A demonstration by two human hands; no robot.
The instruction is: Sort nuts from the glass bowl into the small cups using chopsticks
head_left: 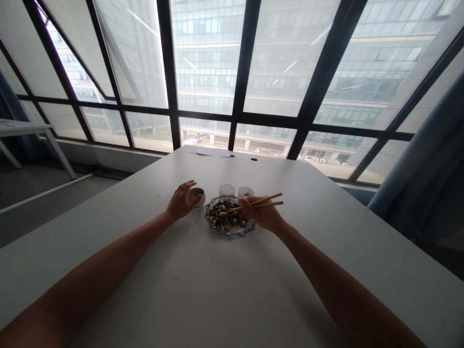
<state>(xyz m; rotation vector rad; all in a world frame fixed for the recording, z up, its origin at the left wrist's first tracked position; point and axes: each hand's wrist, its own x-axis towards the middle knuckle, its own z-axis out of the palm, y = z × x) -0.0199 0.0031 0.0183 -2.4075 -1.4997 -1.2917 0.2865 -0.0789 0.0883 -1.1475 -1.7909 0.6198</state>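
I take the clear, wavy-edged glass dish [213,223] of mixed brown and pale nuts as my landmark on the white table [326,232]. My right hand [261,213], at the dish's right rim, is clamped on a pair of light wooden chopsticks [253,203]; their tips reach left over the nuts, seemingly to pick among them, though I cannot tell whether they pinch one. My left hand [181,200], left of the dish, rests with fingers loosely spread against a small round cream bowl [197,195], apparently steadying it. Just behind the dish stand two small translucent square cups [227,189], kept within the chopsticks' reach.
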